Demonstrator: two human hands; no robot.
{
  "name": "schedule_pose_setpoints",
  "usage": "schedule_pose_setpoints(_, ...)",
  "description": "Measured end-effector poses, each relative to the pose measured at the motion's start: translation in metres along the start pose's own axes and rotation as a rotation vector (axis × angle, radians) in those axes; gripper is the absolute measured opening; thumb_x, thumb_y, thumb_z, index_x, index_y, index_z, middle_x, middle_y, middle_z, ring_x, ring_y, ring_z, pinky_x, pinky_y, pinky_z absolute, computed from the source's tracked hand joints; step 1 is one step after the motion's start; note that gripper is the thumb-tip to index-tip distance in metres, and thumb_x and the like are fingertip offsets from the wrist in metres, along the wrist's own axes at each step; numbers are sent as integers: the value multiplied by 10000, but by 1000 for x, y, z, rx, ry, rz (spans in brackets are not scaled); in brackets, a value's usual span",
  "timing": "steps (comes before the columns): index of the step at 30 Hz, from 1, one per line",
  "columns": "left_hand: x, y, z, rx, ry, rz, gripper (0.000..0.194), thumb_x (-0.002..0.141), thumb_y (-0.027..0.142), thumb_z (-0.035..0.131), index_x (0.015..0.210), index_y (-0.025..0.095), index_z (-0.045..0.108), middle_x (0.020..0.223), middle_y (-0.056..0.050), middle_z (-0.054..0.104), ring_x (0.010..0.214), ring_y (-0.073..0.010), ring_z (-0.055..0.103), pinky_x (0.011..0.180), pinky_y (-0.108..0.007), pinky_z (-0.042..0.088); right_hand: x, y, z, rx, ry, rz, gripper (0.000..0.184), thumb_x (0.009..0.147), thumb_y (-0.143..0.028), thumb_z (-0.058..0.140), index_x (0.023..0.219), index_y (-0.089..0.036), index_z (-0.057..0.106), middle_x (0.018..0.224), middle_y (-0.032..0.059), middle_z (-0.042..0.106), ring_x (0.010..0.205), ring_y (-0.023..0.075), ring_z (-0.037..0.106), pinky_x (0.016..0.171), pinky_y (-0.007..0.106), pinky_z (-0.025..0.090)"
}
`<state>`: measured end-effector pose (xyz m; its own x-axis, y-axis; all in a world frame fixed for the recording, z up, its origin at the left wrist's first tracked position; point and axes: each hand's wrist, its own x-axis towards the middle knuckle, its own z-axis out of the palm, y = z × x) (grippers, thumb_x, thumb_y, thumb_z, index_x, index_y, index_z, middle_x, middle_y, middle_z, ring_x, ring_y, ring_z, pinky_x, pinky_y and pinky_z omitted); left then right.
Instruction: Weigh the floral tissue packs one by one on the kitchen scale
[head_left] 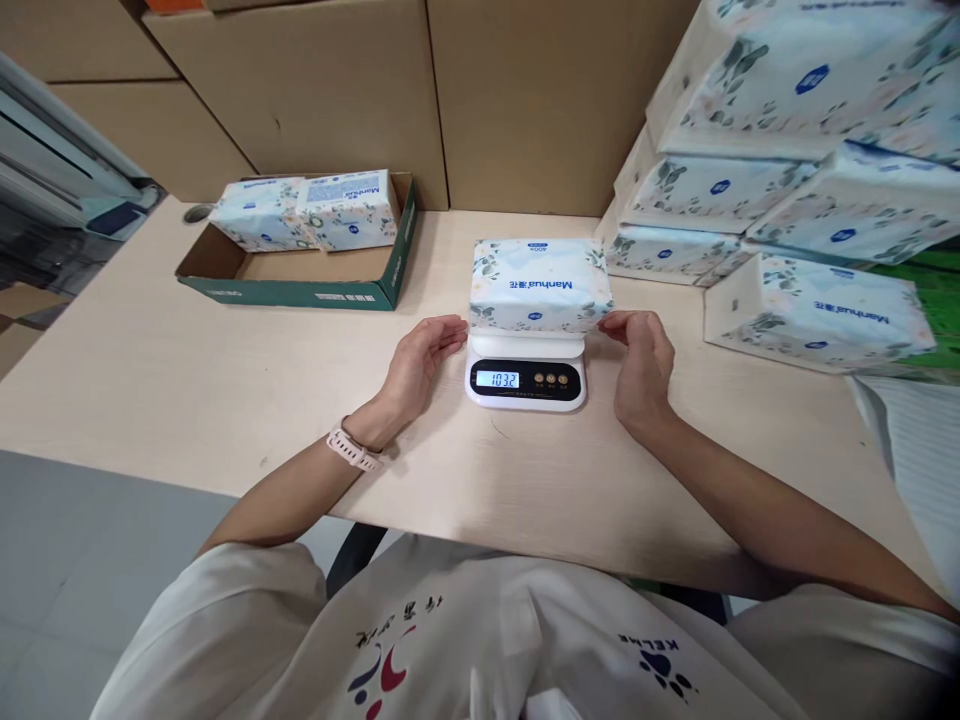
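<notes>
A tissue pack (pixel 541 285) with a blue floral print rests on a white kitchen scale (pixel 525 400), its lit display showing what looks like 103.2. My left hand (pixel 424 365) is beside the pack's left lower corner, fingers stretched out and fingertips at or very near its side. At the opposite corner is my right hand (pixel 643 365), its fingers loosely bent and the tips at the pack's right edge. Neither hand is wrapped around the pack. Whether the fingertips actually press on it I cannot tell.
Left of the scale, a green shallow cardboard tray (pixel 300 293) holds two tissue packs (pixel 349 210). Several more packs (pixel 720 190) are stacked at the right, with a single pack (pixel 825 310) in front. Large cardboard boxes (pixel 555 110) line the table's back edge.
</notes>
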<state>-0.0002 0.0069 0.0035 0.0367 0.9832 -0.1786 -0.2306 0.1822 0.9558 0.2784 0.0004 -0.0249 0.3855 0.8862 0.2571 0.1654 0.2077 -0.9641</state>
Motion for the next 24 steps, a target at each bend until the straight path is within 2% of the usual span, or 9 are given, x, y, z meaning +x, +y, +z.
schedule_pose_setpoints(3,6,5,1,79,26,106,324,909,469,727,1100,212,773,1336,-122,754,1343,-310,663,1261,-500,452,1,-2,0,-4,18,-27,368,1028,-604,540,929,-289,702,1048,60,726,1087,266,692,1108,513,559)
schedule_pose_setpoints(6,12,15,5,201,16,249,381,930,497,746,1209,239,770,1518,-109,676,1556,-336,505,1345,-472,338,0,-6,0,-42,11,-59,416,1038,-644,515,1059,-286,727,1159,69,740,1179,271,690,1136,519,530)
schedule_pose_setpoints(10,11,22,21,181,-126,230,457,963,520,729,1315,230,744,1621,-97,612,1656,-364,372,1375,-498,303,-7,-11,2,-178,-30,-76,498,1040,-679,468,1226,-297,729,1268,65,741,1313,281,632,1259,583,399)
schedule_pose_setpoints(13,12,20,30,132,-232,243,509,977,556,694,1360,223,730,1605,-87,630,1665,-351,362,1384,-475,298,-10,-17,10,-239,-94,-80,538,1021,-701,466,1321,-317,693,1295,67,724,1327,308,614,1304,658,304)
schedule_pose_setpoints(15,18,21,30,131,-249,293,533,974,593,685,1378,247,724,1573,-61,661,1659,-330,380,1387,-453,294,-10,-25,21,-223,-141,-102,543,1031,-685,454,1381,-319,649,1362,80,695,1343,318,614,1308,678,300)
schedule_pose_setpoints(17,28,30,23,115,-201,343,551,970,626,679,1390,272,714,1537,-30,688,1649,-323,400,1369,-447,330,-6,-39,37,-179,-172,-184,528,1044,-656,453,1425,-328,610,1453,91,646,1394,323,595,1316,665,320)
schedule_pose_setpoints(19,40,47,8,72,-93,379,554,981,639,663,1408,288,695,1522,-5,696,1653,-317,393,1334,-430,380,-1,-57,57,-138,-213,-312,517,1044,-642,471,1445,-339,590,1515,93,600,1458,328,554,1323,635,355)
schedule_pose_setpoints(23,57,98,-38,-19,228,521,511,1055,557,551,1479,277,607,1573,58,655,1669,-278,355,1295,-403,399,11,-94,115,-147,-412,-489,559,1046,-648,480,1505,-336,545,1611,90,530,1570,334,448,1343,602,365)
schedule_pose_setpoints(24,60,110,-53,-4,259,517,520,1066,570,495,1499,295,578,1599,99,628,1688,-261,313,1305,-404,378,13,-101,133,-159,-471,-508,579,1056,-654,458,1530,-328,524,1638,89,506,1584,336,435,1345,601,361)
